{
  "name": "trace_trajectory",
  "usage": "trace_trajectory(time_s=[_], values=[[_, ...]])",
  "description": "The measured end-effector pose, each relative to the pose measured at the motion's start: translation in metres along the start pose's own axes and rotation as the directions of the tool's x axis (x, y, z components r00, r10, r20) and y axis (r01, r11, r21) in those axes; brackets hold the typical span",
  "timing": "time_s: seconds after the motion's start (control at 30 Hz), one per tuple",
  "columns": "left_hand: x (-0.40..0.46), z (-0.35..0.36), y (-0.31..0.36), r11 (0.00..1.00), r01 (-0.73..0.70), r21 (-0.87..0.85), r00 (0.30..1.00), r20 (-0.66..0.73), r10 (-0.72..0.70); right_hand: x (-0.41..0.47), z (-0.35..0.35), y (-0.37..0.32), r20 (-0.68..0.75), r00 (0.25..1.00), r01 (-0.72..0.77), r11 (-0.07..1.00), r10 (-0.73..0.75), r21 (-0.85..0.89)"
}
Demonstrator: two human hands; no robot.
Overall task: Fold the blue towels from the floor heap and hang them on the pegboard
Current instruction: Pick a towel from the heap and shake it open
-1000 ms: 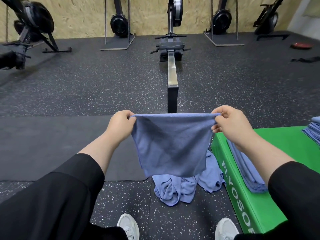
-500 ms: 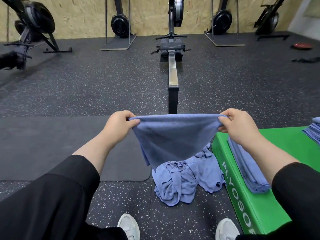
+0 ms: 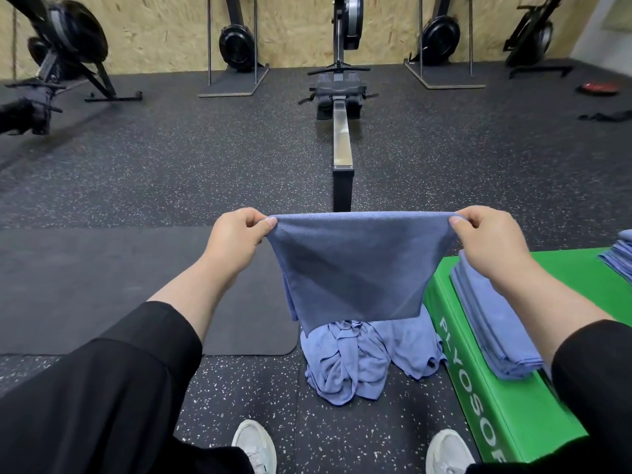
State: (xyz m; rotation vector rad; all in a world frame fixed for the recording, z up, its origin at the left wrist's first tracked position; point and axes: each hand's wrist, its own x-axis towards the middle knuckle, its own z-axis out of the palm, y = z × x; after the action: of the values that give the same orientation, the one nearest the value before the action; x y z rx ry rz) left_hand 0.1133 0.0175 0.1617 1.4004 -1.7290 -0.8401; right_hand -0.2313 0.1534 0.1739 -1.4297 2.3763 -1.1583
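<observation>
Your black speckled rubber floor carries a crumpled blue towel heap, a green plyo box and a dark smooth mat.

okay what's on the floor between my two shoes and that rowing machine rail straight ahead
In the head view, the heap of blue towels lies on the floor between the shoes and the rowing machine rail, partly hidden by the held towel.
</observation>
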Motion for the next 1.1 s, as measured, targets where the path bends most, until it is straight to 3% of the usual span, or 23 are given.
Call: trace_trajectory(time_s=[0.13, 0.27, 0.4, 0.5, 0.63, 0.8, 0.93, 1.1], values=[[-0.002, 0.007, 0.003, 0.978, 0.103, -0.181, 0.994, 0.043, -0.097, -0.003, -0.001, -0.009, 0.059, 0.997, -0.051, 0.996, 0.047, 0.072], [-0.007, 0.021, 0.011, 0.879, 0.280, -0.385, 0.960, 0.112, -0.257, -0.001, 0.005, -0.006, 0.113, 0.983, -0.171, 0.952, 0.147, 0.255], [-0.009, 0.037, 0.025, 0.772, 0.401, -0.493, 0.908, 0.100, -0.408, -0.009, 0.012, -0.023, 0.205, 0.956, -0.281, 0.849, 0.209, 0.448], [-0.013, 0.051, 0.039, 0.733, 0.435, -0.523, 0.891, 0.129, -0.436, -0.011, 0.019, -0.032, 0.297, 0.931, -0.338, 0.815, 0.214, 0.470], [-0.023, 0.065, 0.059, 0.762, 0.381, -0.524, 0.920, 0.129, -0.370, -0.011, 0.031, -0.036, 0.362, 0.914, -0.346, 0.816, 0.183, 0.463], [-0.042, 0.083, 0.082, 0.933, 0.158, -0.323, 0.987, 0.059, -0.147, -0.018, 0.042, -0.048, 0.400, 0.906, -0.344, 0.796, 0.141, 0.498], [-0.058, 0.097, 0.093, 0.975, 0.016, -0.223, 0.997, 0.083, 0.003, -0.028, 0.043, -0.062, 0.420, 0.904, -0.321, 0.769, 0.075, 0.553], [-0.068, 0.103, 0.099, 0.985, -0.070, -0.156, 0.992, 0.093, 0.085, -0.034, 0.041, -0.072, 0.407, 0.913, -0.289, 0.757, 0.033, 0.586]])
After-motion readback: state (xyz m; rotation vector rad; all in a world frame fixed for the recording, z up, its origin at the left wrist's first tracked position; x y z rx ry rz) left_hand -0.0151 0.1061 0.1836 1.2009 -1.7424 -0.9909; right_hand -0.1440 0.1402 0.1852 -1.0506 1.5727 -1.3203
